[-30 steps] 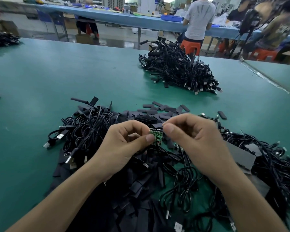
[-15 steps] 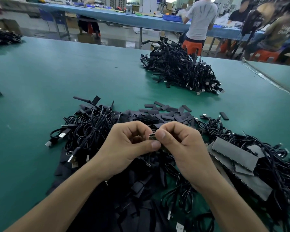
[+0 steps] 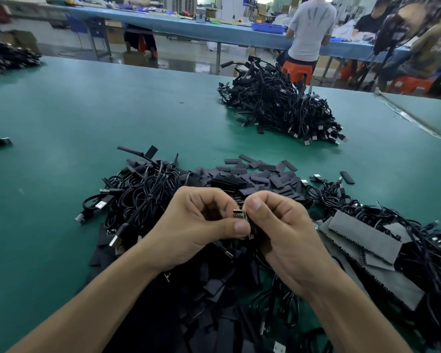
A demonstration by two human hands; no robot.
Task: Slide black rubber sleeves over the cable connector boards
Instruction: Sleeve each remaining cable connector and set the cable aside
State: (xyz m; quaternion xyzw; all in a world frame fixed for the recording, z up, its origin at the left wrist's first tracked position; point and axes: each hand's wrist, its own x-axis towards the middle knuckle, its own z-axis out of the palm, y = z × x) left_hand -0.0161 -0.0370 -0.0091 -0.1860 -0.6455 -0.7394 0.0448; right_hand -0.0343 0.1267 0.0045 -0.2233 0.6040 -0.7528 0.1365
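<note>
One connector board (image 3: 238, 214) sits in the middle of the view, held up above the near heap. Only its metal plug end shows, poking out between the two thumbs. One black rubber sleeve (image 3: 251, 226) runs down and to the right from that metal end. The board itself is hidden by the sleeve or the fingers; which of them cannot be told.

Both hands are clenched on this one piece. The left hand (image 3: 196, 225) pinches the sleeve, its thumb tip lying on it just below the metal end. The right hand (image 3: 285, 233) pinches the connector board from the other side, its thumb just above and beside the metal end. The two thumbs nearly touch.

Under the hands lies one heap of black cables (image 3: 143, 194) mixed with flat black sleeves. Behind it, loose sleeves (image 3: 260, 173) lie scattered, too many to count, and one single sleeve (image 3: 347, 177) lies apart to the right. A few grey sheets (image 3: 367, 238) overlap on the cables at the right.

A second cable pile (image 3: 278, 108) stands well apart, farther back on the green table (image 3: 87, 118). A third dark pile (image 3: 8, 57) lies at the far left edge.

Beyond the table runs one blue bench (image 3: 214, 28). One person in a grey shirt (image 3: 309, 26) stands at it, with an orange stool (image 3: 297, 71) just behind.
</note>
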